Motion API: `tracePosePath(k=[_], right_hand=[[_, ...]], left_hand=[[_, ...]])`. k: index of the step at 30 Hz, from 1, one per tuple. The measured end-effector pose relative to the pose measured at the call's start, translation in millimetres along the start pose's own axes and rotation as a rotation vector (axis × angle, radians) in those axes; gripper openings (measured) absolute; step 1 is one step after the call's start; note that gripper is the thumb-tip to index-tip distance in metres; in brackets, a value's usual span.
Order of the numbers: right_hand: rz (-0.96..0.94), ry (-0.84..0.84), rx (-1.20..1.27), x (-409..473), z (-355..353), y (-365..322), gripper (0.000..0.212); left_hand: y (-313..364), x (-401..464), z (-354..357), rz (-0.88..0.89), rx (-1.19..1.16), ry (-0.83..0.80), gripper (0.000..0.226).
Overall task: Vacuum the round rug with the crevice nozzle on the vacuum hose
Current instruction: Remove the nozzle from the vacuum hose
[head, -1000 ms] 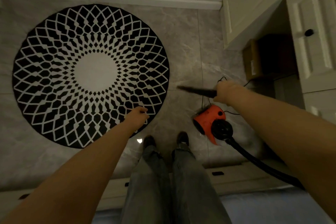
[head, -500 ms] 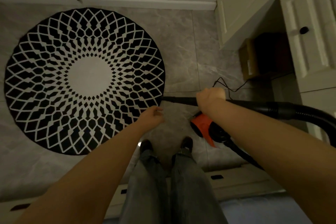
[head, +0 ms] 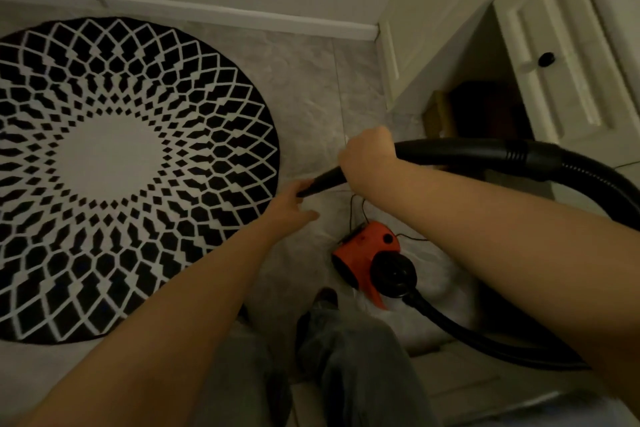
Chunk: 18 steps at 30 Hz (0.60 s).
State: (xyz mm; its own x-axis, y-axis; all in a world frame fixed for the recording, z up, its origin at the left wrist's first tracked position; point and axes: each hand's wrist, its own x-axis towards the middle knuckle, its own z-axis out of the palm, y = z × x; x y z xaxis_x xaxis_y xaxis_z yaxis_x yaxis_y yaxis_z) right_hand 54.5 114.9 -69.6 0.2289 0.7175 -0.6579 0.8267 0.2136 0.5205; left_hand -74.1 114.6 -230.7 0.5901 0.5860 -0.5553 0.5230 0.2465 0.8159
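Note:
A round black-and-white patterned rug (head: 114,163) lies on the grey tile floor at left. My right hand (head: 369,152) grips the black vacuum hose (head: 485,152) just behind the tapered crevice nozzle (head: 323,183), which points left and down toward the rug's right edge. My left hand (head: 289,206) reaches up to the nozzle tip, fingers apart and touching or nearly touching it. The orange vacuum body (head: 367,255) sits on the floor by my feet, with the hose looping from it out to the right.
White cabinets (head: 561,55) stand at right, with a dark gap holding a cardboard box (head: 438,113). A white baseboard (head: 221,12) runs along the far wall. A thin black cord (head: 356,208) trails behind the vacuum. My legs (head: 346,357) and a low ledge are below.
My right hand has lifted the hose and swung the nozzle left and down. My left hand rose to meet the nozzle tip. The view shifted so the rug sits further left.

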Motion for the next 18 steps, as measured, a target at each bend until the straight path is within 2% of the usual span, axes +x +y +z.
tracePosePath(k=[3, 7, 11, 13, 15, 18], right_hand=[[0.057, 0.069, -0.116, 7, 17, -7, 0.018], [0.086, 0.242, -0.308, 7, 47, -15, 0.012], [0.039, 0.472, -0.444, -6, 86, -11, 0.021], [-0.044, 0.622, -0.337, -19, 105, -10, 0.029], [-0.163, 0.795, -0.129, -29, 127, -9, 0.032], [-0.329, 1.046, 0.157, -38, 180, -6, 0.016]], left_hand=[[-7, 24, 18, 0.087, 0.070, 0.017, 0.078], [-14, 46, 41, 0.204, 0.146, 0.084, 0.083], [-6, 63, 72, 0.351, 0.238, 0.243, 0.047], [-1, 59, 88, 0.385, 0.290, 0.301, 0.035], [0, 60, 99, 0.380, 0.320, 0.315, 0.030], [0, 71, 108, 0.348, 0.284, 0.305, 0.029]])
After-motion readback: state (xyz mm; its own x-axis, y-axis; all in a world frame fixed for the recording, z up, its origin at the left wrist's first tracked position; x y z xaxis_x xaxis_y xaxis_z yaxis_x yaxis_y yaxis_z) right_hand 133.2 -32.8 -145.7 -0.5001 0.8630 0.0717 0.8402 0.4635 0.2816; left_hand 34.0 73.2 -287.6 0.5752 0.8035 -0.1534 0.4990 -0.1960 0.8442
